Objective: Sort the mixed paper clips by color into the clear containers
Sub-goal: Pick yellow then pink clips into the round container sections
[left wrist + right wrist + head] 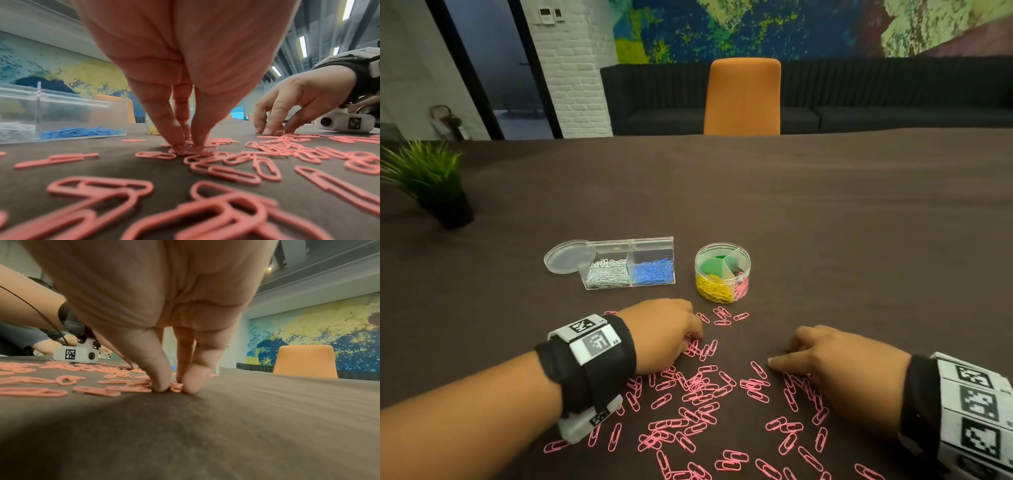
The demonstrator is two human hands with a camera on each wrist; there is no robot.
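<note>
No legible words, brand names or numbers appear anywhere in the frames. The only signs are black-and-white square code markers on the white wrist-worn camera units (595, 343), (976, 404); small characters beside one marker are too blurred to read.

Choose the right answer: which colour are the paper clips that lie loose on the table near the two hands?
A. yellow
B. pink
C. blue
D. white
B: the loose clips scattered on the dark table are all pink, while blue and white ones lie in the rectangular box and yellow in the round container.
</note>
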